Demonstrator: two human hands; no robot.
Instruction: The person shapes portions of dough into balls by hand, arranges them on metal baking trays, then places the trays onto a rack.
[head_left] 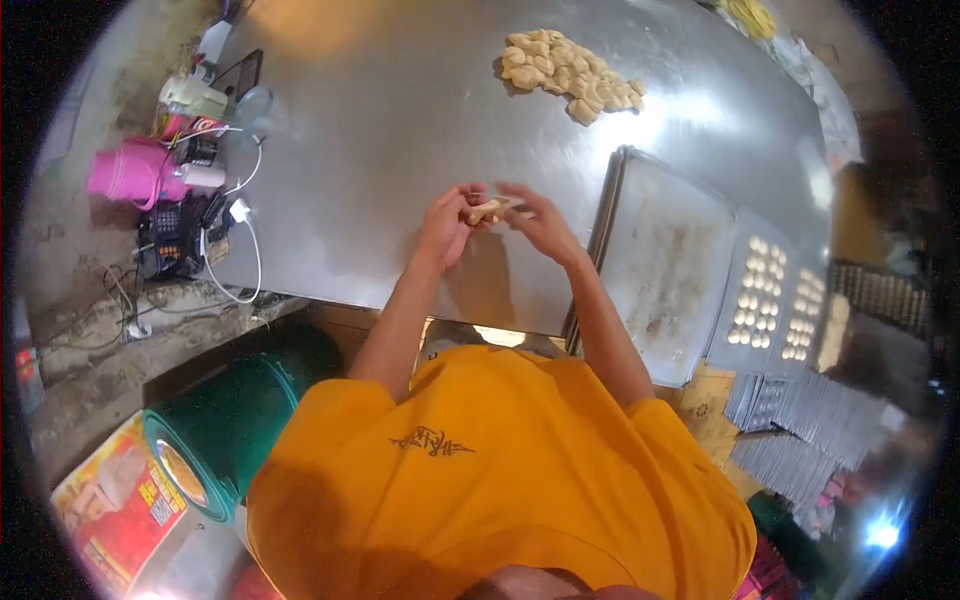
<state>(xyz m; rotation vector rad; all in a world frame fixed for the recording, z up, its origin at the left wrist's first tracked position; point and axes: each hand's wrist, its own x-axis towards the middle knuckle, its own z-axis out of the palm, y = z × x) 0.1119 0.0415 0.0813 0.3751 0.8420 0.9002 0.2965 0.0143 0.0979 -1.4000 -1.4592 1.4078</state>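
Observation:
My left hand (446, 226) is raised over the metal table (352, 137), its fingers closed on a small pale piece (488, 208) that resembles dough. Beside it, my right hand (540, 225) reaches to the same piece from the right; its fingers are smeared by motion, so their grip is unclear. Farther back on the tabletop lies a loose pile of many dough lumps (560, 70).
An empty metal tray (668, 250) lies to the right, beside trays (738, 355) bearing rows of small pale rounds. Stacked trays (800, 420) stand lower right. Pink container (125, 175), electrical devices and cables (255, 258) crowd the left edge. A green drum (235, 410) is below.

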